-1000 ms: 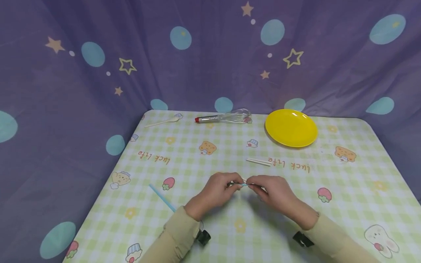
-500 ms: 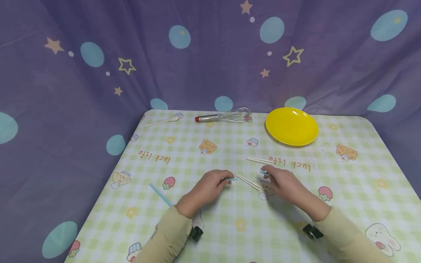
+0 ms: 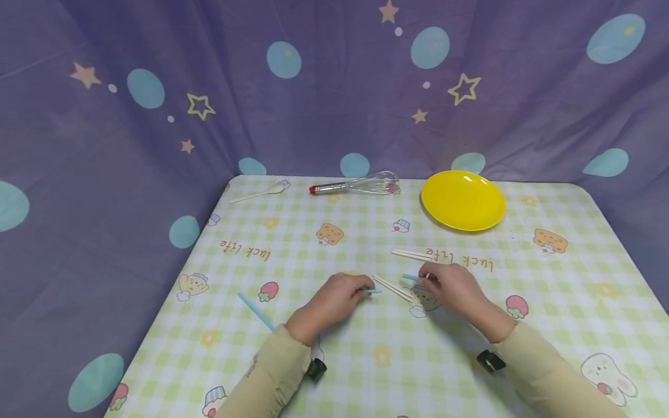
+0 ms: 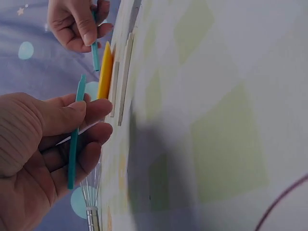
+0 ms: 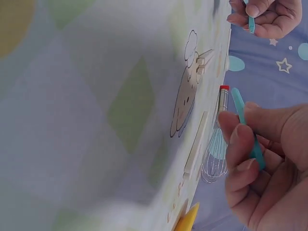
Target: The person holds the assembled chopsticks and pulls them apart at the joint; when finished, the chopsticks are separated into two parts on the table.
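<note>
Left hand point(image 3: 338, 297) pinches a blue stick point(image 4: 72, 161), right hand point(image 3: 456, 288) another stick point(image 5: 239, 104); probably light and stiff, best held mid-length.

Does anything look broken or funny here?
Yes, maybe: the left hand pinches a short blue piece, the right hand a second blue piece. The left one's tip looks uneven, as if snapped. Nothing looks spilled.

A curtained-off tabletop corner: purple fabric point(image 3: 334, 122) printed with stars and ovals hangs across the top and left of the frame, around a tabletop point(image 3: 360, 337) in cartoon-printed green check. A whisk point(image 3: 349, 186) and yellow plate point(image 3: 463, 200) toward upper centre and right suggest kitchen things; whether this is a home is unclear.
</note>
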Demonstrator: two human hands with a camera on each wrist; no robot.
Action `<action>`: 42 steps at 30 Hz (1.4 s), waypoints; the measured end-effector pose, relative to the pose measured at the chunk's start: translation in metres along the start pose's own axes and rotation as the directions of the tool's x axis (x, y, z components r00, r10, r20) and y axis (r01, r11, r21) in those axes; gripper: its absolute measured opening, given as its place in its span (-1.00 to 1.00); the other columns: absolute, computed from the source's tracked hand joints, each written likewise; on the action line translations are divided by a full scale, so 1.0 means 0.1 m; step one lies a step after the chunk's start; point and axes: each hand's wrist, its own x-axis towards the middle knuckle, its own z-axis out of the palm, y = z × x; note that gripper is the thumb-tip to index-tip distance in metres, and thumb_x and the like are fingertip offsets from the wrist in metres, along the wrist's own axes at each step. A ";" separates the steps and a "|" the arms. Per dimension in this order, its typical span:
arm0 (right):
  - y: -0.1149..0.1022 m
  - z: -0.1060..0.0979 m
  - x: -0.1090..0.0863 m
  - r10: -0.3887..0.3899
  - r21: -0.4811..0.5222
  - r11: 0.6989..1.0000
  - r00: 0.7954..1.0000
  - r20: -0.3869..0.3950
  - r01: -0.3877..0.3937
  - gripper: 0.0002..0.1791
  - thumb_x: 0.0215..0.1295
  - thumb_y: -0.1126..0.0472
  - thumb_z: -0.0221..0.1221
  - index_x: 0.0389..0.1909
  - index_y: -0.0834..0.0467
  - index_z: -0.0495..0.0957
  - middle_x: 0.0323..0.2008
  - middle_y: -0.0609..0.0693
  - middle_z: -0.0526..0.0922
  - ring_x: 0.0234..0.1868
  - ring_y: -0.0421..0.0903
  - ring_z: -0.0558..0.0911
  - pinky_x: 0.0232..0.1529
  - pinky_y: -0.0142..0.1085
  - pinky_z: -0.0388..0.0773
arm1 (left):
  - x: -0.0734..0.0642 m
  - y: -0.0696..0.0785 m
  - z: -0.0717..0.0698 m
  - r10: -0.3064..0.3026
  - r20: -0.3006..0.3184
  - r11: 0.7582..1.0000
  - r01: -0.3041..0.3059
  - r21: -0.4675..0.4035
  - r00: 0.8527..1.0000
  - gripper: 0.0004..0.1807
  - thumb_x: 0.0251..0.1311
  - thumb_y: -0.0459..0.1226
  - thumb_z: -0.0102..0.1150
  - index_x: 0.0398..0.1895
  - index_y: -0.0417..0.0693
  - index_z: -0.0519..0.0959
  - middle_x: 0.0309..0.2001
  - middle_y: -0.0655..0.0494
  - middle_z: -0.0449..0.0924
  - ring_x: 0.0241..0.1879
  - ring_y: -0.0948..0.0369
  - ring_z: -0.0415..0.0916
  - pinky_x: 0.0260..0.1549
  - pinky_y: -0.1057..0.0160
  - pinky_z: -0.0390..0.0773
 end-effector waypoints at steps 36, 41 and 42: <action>-0.10 0.23 0.42 0.108 -0.211 0.971 0.993 -0.044 -0.115 -0.98 0.18 0.34 0.28 -0.39 0.21 0.67 -0.50 0.00 0.51 -0.44 0.01 0.49 -0.37 -0.07 0.46 | 0.39 0.17 0.18 0.197 0.117 0.887 -0.228 0.402 0.973 -0.94 0.24 -0.15 0.26 -0.36 0.26 0.69 -0.43 0.33 0.49 -0.42 0.27 0.28 -0.42 0.36 0.29; -0.10 0.25 0.46 0.122 -0.234 0.964 0.992 -0.029 -0.125 -0.96 0.20 0.32 0.28 -0.41 0.22 0.64 -0.51 0.01 0.51 -0.46 0.02 0.47 -0.38 -0.06 0.40 | 0.43 0.18 0.21 0.211 0.148 0.857 -0.255 0.448 0.966 -0.90 0.27 -0.14 0.22 -0.36 0.28 0.70 -0.45 0.31 0.43 -0.43 0.27 0.23 -0.42 0.34 0.27; -0.09 0.25 0.46 0.124 -0.237 0.963 0.992 -0.026 -0.127 -0.97 0.20 0.32 0.29 -0.40 0.21 0.64 -0.51 0.01 0.51 -0.46 0.02 0.47 -0.38 -0.07 0.40 | 0.43 0.18 0.21 0.213 0.151 0.854 -0.259 0.451 0.965 -0.90 0.27 -0.14 0.22 -0.36 0.28 0.70 -0.45 0.30 0.42 -0.43 0.26 0.22 -0.42 0.34 0.26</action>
